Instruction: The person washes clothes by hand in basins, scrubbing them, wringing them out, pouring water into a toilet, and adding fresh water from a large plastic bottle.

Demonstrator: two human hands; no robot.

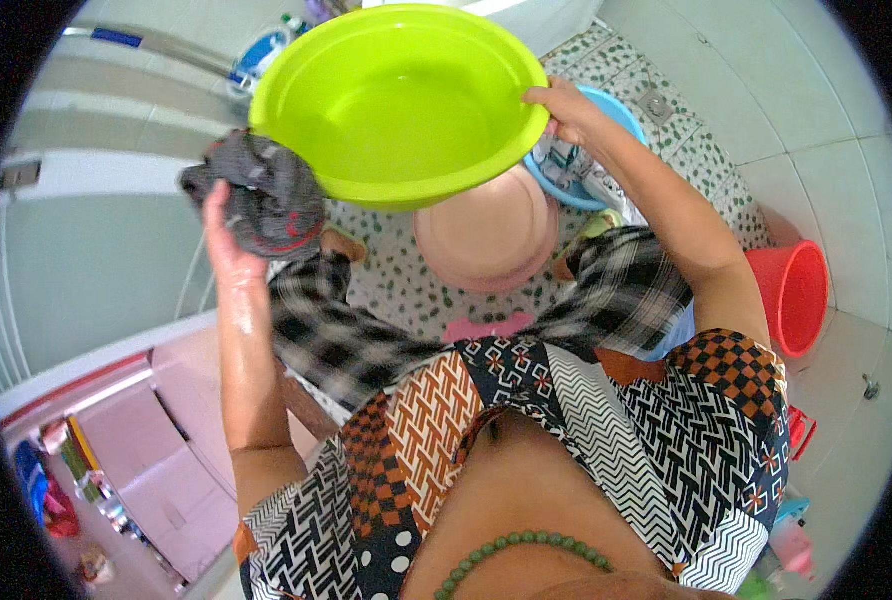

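A lime-green basin (406,130) is held up, tilted so that its bare inside faces me. My right hand (568,108) grips its right rim, thumb on top. Bunched in my left hand (231,235) is a dark grey cloth (266,190) with a few red marks, which overlaps the basin's left rim. Whether the fingers behind the cloth also touch the basin is hidden. My left forearm looks wet. Below the green basin, a pale pink basin (491,230) rests on the floor between my feet.
A light blue basin (616,108) with crumpled cloth or plastic stands behind my right forearm. At the right wall is a red bucket (791,298). A glass panel (116,270) lies to the left. The pebble-patterned floor (706,165) has a drain (656,105).
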